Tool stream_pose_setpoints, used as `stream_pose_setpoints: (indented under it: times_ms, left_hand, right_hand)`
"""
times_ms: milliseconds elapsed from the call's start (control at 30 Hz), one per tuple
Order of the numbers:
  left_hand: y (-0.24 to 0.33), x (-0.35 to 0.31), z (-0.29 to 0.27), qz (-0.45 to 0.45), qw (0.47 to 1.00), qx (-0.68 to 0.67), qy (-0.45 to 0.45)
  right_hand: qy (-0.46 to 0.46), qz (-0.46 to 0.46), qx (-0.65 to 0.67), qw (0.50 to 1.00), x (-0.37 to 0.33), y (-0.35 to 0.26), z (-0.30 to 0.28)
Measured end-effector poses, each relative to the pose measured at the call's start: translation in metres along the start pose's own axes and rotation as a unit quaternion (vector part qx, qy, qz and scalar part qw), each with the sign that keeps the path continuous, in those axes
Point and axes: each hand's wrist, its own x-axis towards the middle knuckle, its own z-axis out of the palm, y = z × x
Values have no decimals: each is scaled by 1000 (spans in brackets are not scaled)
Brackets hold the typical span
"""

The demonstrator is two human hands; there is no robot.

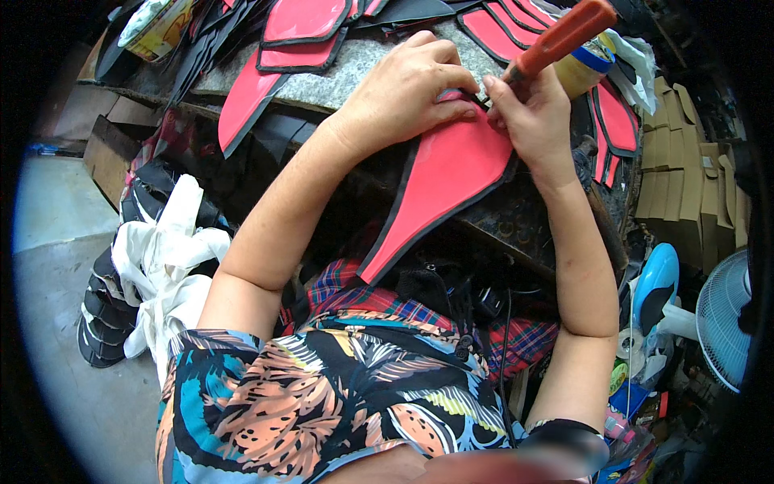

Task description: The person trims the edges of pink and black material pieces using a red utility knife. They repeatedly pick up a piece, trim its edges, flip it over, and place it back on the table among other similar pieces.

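A red piece with a black border (439,189) hangs off the front edge of a speckled grey worktop (347,68), pointing down toward my lap. My left hand (407,85) presses flat on its upper end, fingers bent over the top edge. My right hand (528,113) is shut around a tool with an orange handle (564,36), the tip meeting the piece's top edge beside my left fingertips. The tool's tip is hidden by my fingers.
More red and black cut pieces (302,32) lie spread across the worktop's back. A yellow tub (584,68) stands behind my right hand. Stacked black pieces and white bags (161,266) sit on the floor at left; cardboard stacks (685,185) and a fan (726,315) at right.
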Motion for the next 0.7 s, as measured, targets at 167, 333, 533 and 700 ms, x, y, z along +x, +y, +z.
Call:
stream_pose_setpoints:
  times_ms: [167, 333, 533, 700]
  left_hand:
    - [2, -7, -3, -34, 993, 99, 52]
    - [1, -7, -3, -17, 997, 72, 25]
    - [1, -7, -1, -18, 997, 75, 22]
    - [0, -7, -1, -2, 997, 73, 29]
  right_hand:
    - [-1, 40, 33, 999, 1, 1, 1]
    - [-9, 145, 161, 976, 7, 2, -11]
    - [23, 150, 223, 963, 8, 3, -10]
    - [4, 124, 178, 976, 4, -1, -4]
